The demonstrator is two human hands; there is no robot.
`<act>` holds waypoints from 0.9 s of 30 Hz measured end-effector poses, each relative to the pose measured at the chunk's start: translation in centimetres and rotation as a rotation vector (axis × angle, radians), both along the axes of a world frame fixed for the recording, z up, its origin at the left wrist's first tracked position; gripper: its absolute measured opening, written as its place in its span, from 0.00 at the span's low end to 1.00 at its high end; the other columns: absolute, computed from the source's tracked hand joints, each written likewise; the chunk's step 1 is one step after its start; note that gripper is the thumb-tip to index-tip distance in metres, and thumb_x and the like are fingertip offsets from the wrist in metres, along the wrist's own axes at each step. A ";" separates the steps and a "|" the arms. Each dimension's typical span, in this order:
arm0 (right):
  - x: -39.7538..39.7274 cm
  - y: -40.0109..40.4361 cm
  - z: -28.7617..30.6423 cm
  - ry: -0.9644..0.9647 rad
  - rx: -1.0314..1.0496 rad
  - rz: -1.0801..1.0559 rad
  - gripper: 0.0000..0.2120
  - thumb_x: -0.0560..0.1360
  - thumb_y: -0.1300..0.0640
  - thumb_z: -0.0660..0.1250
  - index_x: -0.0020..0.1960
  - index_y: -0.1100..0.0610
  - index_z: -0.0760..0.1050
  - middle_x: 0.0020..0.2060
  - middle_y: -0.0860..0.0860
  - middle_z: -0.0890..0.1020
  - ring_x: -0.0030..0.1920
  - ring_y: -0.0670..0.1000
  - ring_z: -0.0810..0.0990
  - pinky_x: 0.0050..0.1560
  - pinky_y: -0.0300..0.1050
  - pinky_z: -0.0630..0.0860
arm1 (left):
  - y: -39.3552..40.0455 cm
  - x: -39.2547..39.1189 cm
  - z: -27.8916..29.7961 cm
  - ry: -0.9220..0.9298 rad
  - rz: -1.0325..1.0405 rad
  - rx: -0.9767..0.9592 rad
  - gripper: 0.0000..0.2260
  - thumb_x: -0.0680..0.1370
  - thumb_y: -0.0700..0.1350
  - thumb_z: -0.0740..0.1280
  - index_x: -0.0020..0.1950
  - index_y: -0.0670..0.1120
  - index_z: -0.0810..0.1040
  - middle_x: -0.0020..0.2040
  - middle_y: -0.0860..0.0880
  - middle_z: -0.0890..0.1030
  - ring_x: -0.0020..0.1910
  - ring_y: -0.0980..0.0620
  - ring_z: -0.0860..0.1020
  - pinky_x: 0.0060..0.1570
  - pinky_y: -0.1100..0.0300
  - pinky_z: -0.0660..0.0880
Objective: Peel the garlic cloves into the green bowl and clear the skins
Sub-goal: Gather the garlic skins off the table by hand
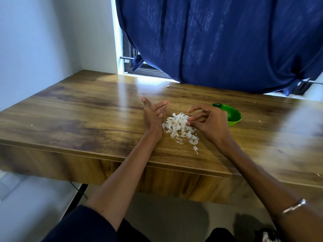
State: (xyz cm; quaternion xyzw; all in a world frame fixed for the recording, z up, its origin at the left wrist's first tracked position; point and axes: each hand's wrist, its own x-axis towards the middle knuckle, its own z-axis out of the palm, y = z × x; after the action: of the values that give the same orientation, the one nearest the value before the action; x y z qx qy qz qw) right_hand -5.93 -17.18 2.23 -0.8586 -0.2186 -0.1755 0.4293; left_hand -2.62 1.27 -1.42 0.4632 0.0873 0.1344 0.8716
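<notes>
The garlic skins (180, 128) lie in one loose white pile on the desk (78, 109), near its front edge and between your two hands. A few stray flakes trail off toward 5 o'clock of the pile.

The green bowl (233, 117) stands on the desk at 2 o'clock from the pile, just behind your right hand, which partly covers it. Its contents cannot be seen from this angle, so I cannot tell whether peeled cloves are inside. No unpeeled clove is visible on the desk, which suggests peeling is done and the clearing stage is in hand.

Your right hand (204, 122) sits at 3 o'clock of the pile. Its fingers are curled, and the thumb and forefinger appear to pinch the right edge of the skins. Your left hand (153, 116) stands on its edge at 9 o'clock of the pile, fingers straight and pressed together, thumb up, palm toward the skins. It holds nothing. Judged from this placing, it serves as a wall or scoop against which the right hand can gather the pile.

A blue curtain (218, 41) hangs over the window at 12 o'clock. A metal bracelet (294, 206) is worn on the right forearm.
</notes>
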 end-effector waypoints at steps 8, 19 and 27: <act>-2.0 -1.5 0.2 0.085 -0.217 0.077 0.22 0.78 0.70 0.67 0.64 0.46 0.78 0.54 0.45 0.84 0.52 0.27 0.79 0.52 0.24 0.75 | -0.2 0.3 -0.1 0.000 0.029 0.019 0.38 0.83 0.65 0.46 0.56 0.35 0.82 0.52 0.40 0.86 0.55 0.45 0.84 0.68 0.49 0.73; -4.3 -0.4 -1.6 0.134 -0.307 -0.049 0.31 0.66 0.56 0.82 0.65 0.46 0.74 0.50 0.44 0.77 0.42 0.44 0.80 0.46 0.50 0.82 | -0.5 0.2 -0.2 -0.014 0.054 0.033 0.37 0.83 0.65 0.47 0.57 0.34 0.82 0.53 0.40 0.86 0.55 0.46 0.84 0.67 0.48 0.74; 1.0 2.5 0.1 0.106 -0.276 -0.027 0.31 0.64 0.41 0.81 0.64 0.44 0.76 0.58 0.46 0.80 0.57 0.47 0.80 0.55 0.47 0.79 | -0.2 0.1 -0.2 0.004 0.044 -0.025 0.37 0.83 0.65 0.46 0.60 0.36 0.81 0.56 0.41 0.85 0.58 0.46 0.82 0.69 0.49 0.72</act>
State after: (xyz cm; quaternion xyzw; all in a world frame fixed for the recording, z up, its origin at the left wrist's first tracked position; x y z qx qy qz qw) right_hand -4.96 -14.70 2.37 -0.9204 -0.2059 -0.1039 0.3156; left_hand -2.52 1.04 -1.62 0.4506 0.1008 0.1514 0.8740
